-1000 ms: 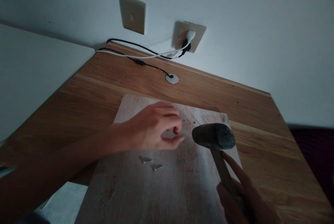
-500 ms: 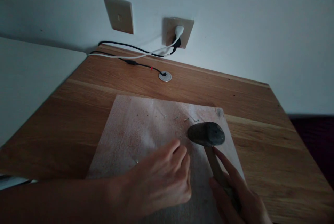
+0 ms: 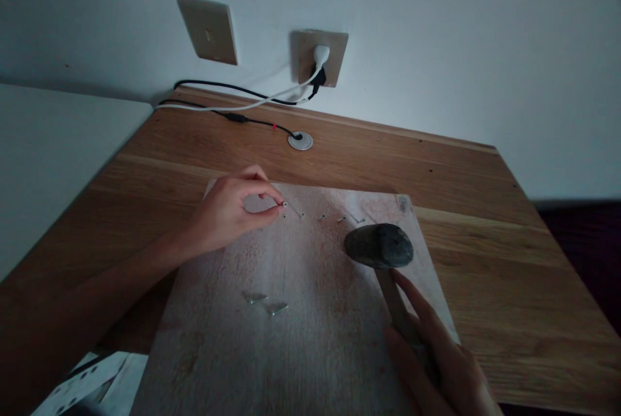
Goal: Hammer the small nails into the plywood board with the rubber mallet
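My left hand (image 3: 230, 209) is closed in a pinch over the far left part of a pale, reddish-worn board (image 3: 310, 338). Between thumb and fingertip is a small metal screw (image 3: 284, 204), its lower end close to the row of holes. Several more screws (image 3: 323, 217) stand in that row, to the right of my fingers. Two loose shiny screws (image 3: 276, 308) lie lower on the board. My right hand (image 3: 441, 358) grips the handle of a rubber mallet (image 3: 379, 245). Its black head hovers or rests near the board's right side; I cannot tell which.
The board lies on a wooden desktop (image 3: 490, 273) against a wall. Behind it are a round cable grommet (image 3: 301, 140), black and white cords (image 3: 233, 108) and a wall socket (image 3: 334, 47). A white panel (image 3: 58, 144) borders the left.
My left hand has moved up and left from the board's middle to the hole row, uncovering the loose screws. My right hand and the mallet have hardly moved.
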`<state>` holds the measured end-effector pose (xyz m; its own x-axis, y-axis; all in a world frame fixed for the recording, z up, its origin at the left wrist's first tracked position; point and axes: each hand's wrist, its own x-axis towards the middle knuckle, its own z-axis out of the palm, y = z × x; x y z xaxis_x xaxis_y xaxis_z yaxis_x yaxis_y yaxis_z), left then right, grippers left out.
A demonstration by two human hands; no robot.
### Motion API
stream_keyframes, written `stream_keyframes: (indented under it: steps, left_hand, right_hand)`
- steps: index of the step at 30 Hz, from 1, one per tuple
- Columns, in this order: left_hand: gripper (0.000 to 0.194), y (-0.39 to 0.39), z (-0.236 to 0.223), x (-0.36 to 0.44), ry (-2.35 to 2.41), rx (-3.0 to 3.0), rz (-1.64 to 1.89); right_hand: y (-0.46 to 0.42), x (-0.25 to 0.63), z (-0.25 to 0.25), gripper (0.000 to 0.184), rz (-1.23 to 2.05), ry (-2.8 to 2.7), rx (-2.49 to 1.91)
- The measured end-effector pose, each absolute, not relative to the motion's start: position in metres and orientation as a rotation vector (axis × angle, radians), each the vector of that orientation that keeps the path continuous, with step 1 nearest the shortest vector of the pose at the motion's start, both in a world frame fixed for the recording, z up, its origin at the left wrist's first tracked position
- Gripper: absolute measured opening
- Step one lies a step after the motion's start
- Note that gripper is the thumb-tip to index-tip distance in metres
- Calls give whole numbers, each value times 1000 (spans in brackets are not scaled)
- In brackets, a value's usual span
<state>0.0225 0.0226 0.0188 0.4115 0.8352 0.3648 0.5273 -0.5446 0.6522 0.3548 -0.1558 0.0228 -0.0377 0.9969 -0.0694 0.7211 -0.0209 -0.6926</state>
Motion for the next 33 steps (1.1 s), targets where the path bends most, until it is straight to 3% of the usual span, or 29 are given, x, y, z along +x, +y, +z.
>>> stream_keyframes:
  steps: [19,33]
  left_hand:
    - [6,28,0,18,1044,2250,885]
    - [3,26,2,19,1099,2207,804]
  right_hand:
    - [-156,347,37,58,703,-1929,-1865]
    - [-142,333,55,76,831,-1975,-1614]
